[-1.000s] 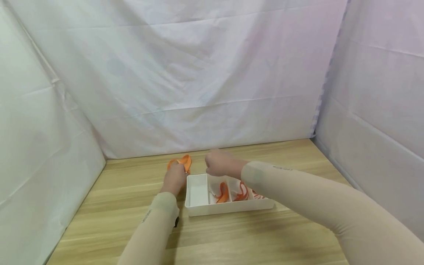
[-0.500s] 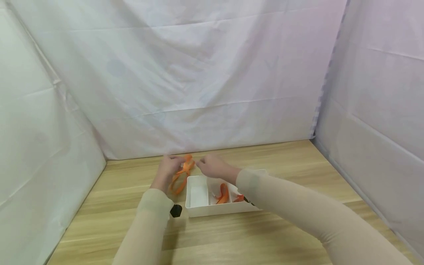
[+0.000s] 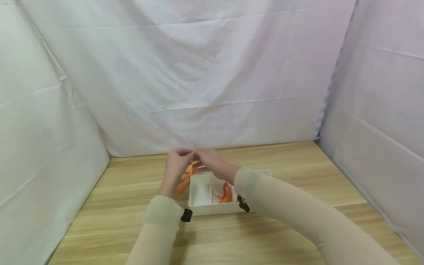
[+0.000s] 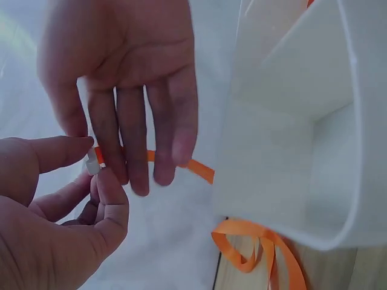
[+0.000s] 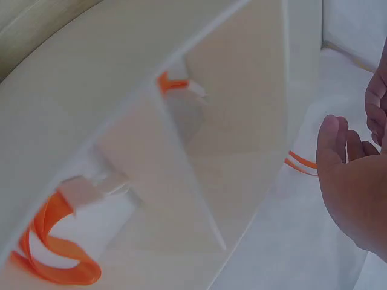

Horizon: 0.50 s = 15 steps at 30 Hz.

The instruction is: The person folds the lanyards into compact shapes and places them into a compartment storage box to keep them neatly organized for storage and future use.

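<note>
An orange lanyard (image 4: 257, 229), a flat ribbon with a small white end piece (image 4: 92, 164), hangs from my hands at the back left of the white divided box (image 3: 200, 188). My left hand (image 3: 177, 163) pinches the white piece between thumb and fingertips. Meeting it from the right is my right hand (image 3: 213, 162), palm towards the left wrist camera, its thumb tip at the white piece. The other fingers (image 4: 132, 142) of that hand extend nearly straight, and the ribbon passes behind them. Lower down, the lanyard forms loops beside the box's left end.
Another orange lanyard (image 3: 226, 193) lies in a middle compartment; more orange shows in a neighbouring one (image 5: 175, 83). My right forearm (image 3: 278, 195) covers the box's right part. White cloth (image 3: 212, 92) hangs behind the wooden table (image 3: 126, 206).
Both hands have come together behind the box's left end. The left hand has lifted the lanyard's end from the table, and the right hand has moved left to meet it.
</note>
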Motion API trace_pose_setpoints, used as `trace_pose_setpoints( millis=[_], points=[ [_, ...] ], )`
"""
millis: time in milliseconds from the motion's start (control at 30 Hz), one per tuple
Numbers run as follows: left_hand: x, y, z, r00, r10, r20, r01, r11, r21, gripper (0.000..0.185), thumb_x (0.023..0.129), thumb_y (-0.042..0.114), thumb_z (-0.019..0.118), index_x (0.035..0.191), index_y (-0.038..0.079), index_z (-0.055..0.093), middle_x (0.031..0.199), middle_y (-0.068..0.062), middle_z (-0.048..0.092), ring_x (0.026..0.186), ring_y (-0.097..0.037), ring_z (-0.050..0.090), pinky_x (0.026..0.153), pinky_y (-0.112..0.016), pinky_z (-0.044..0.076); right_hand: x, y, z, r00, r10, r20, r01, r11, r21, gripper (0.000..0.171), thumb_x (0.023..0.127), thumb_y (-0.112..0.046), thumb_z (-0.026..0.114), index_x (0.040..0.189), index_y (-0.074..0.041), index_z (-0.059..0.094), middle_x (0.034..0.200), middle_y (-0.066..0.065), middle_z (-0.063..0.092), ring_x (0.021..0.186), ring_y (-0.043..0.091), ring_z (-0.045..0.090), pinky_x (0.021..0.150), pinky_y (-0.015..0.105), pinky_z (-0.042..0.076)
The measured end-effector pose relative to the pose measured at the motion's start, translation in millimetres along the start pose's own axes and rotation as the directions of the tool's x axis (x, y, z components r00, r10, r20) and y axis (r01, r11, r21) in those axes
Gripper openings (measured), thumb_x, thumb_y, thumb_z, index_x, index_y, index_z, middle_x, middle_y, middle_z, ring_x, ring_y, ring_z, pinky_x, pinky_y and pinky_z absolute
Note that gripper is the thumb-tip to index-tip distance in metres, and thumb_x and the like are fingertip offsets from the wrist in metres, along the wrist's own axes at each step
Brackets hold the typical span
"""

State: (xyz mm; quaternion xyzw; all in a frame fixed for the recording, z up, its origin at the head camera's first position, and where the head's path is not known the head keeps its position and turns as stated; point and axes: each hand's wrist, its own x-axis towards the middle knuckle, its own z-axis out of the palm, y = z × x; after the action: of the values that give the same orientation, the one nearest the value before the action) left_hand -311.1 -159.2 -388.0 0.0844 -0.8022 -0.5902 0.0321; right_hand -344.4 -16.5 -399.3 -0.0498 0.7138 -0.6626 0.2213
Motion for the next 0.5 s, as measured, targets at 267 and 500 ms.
trace_pose_setpoints(
  millis=[267,500],
  points=[
    [-9.0,1.9,10.8,0.993,0.075,-0.094,-0.070,0.996,0.055,0.024,0.094,0.017,0.076,0.113,0.003,0.073,0.110,-0.012,0.070,0.094,-0.024,0.064,0.073,-0.027,0.052,-2.0,-8.9,-2.2,0.998,-0.006,-0.058,0.011,0.997,0.081,0.031,0.105,-0.023,0.063,0.119,0.002,0.075,0.092,-0.001,0.073,0.088,0.015,0.069,0.108,0.052,0.058],
    [-13.7,-1.8,15.4,0.988,0.077,-0.134,-0.079,0.997,-0.004,0.025,0.091,0.016,0.083,0.110,0.003,0.073,0.111,-0.014,0.072,0.099,-0.026,0.066,0.072,-0.025,0.054,-5.5,-14.1,-5.3,0.998,-0.011,-0.058,0.016,0.996,0.084,0.023,0.104,-0.018,0.064,0.109,0.002,0.075,0.081,-0.004,0.068,0.085,0.013,0.067,0.114,0.057,0.052]
  ],
)
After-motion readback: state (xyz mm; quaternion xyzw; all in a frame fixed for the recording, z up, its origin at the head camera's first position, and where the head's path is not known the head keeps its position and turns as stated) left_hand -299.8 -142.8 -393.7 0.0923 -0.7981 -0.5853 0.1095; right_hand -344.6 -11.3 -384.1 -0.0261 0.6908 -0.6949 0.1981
